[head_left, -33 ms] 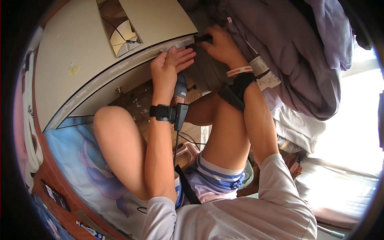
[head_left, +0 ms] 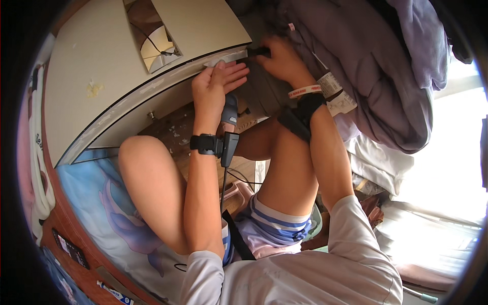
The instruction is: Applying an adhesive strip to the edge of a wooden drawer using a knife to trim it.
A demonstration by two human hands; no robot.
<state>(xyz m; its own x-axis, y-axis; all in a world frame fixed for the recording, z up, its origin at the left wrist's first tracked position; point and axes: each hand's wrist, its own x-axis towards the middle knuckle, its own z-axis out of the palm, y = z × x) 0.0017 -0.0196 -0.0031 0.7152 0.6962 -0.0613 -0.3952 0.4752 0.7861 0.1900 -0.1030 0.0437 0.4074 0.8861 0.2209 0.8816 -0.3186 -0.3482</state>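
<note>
Left hand (head_left: pixel 218 81) and right hand (head_left: pixel 282 58) are both raised to the front edge of a cream worktop (head_left: pixel 101 53). At the far left lies thick white fabric (head_left: pixel 39 185), with a dark flat device (head_left: pixel 70 248) nearer the body on reddish-brown wood. Beside that wood spreads a blue cloth (head_left: pixel 84 178) printed with a purple sea animal. The worktop carries a yellowish patch (head_left: pixel 94 88), and to its right is a narrow four-sided opening (head_left: pixel 152 43). Its front edge is mottled with whitish patches; pale flakes lie on a brown board (head_left: pixel 173 122) below. The left hand is spread, palm turned up and fingers pointing right, a black strap (head_left: pixel 206 144) around its wrist. Its thumb is at a pale grey blade (head_left: pixel 234 56) lying along the edge; whether it touches, I cannot tell. From the blade's right end a black handle (head_left: pixel 262 51) runs just past the worktop's corner, pinched in the curled fingers of the right hand. A pale wristband (head_left: pixel 305 91) circles that wrist. Farther right hangs a bulky grey-purple garment (head_left: pixel 376 76).
</note>
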